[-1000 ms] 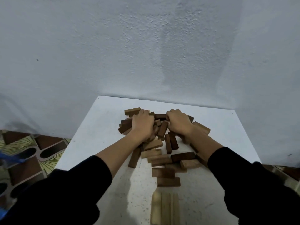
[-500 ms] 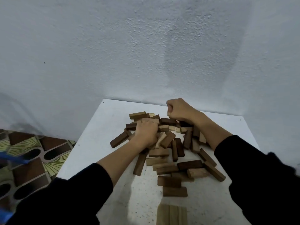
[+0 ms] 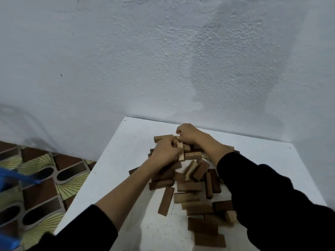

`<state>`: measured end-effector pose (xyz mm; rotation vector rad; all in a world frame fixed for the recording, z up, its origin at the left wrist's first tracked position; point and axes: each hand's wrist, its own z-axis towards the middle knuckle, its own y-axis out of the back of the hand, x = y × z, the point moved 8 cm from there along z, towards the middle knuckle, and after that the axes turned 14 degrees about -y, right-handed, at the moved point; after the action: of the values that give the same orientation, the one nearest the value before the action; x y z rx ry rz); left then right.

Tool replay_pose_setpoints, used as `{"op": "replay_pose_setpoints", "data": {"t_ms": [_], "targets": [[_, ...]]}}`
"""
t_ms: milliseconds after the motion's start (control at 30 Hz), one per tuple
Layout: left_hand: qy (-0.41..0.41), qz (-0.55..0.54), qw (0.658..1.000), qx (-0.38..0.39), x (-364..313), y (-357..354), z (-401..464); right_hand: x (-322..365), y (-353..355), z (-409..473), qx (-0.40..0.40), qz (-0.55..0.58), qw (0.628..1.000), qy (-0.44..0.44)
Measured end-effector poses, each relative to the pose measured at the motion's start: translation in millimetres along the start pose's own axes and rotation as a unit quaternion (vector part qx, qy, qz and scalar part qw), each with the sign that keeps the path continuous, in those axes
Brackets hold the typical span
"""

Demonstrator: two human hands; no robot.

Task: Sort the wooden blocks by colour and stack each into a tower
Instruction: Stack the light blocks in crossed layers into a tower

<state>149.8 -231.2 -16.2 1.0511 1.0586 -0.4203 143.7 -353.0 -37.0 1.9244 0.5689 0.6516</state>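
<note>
Dozens of smooth rectangular wooden blocks, pale and dark brown, lie jumbled at mixed angles on the speckled white table before a rough plastered wall. The left hand grips a pale block, its long axis running away from the person. The right hand, raised half a second ago, is now curled down onto the pile's far edge, grasp unclear

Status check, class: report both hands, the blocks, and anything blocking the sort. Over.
Left hand grips a light block. Right hand curled into the mixed pile, hold unclear. No towers yet. Dark and light blocks jumbled on the white table.
</note>
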Motion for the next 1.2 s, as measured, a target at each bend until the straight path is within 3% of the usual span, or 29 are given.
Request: {"op": "replay_pose_setpoints", "data": {"t_ms": [167, 300, 400, 533, 633, 833, 1100, 1200], "targets": [[0.022, -0.057, 0.996, -0.061, 6.9, 14.5, -0.1, 2.9, -2.7, 1.4, -0.005, -0.043, 0.999, -0.018], [0.035, -0.056, 0.995, -0.076, 12.6, 20.0, -1.4, 1.0, 11.7, -8.6, -0.064, -0.043, 0.997, -0.029], [0.045, -0.070, 0.991, -0.105, 13.4, 29.2, -4.7, -1.4, 30.7, -28.9, -0.066, 0.072, 0.995, -0.036], [0.037, -0.126, 0.979, -0.155, 0.6, 44.3, -13.5, 3.0, 46.8, -73.1, 0.054, 0.263, 0.963, -0.024], [0.024, -0.177, 0.969, -0.171, -17.1, 52.1, -28.4, 10.2, 56.7, -109.6, 0.079, 0.322, 0.943, 0.002], [-0.011, -0.290, 0.948, -0.128, -46.8, 56.9, -70.2, 22.5, 63.8, -171.6, 0.043, 0.301, 0.953, 0.014], [-0.020, -0.257, 0.961, -0.101, -33.4, 78.9, -147.7, 56.4, 26.7, -244.8, 0.034, 0.171, 0.984, -0.023], [0.024, -0.203, 0.975, -0.085, 2.1, 79.6, -184.1, 75.9, 2.1, -265.3, 0.034, 0.167, 0.985, -0.008]]}}
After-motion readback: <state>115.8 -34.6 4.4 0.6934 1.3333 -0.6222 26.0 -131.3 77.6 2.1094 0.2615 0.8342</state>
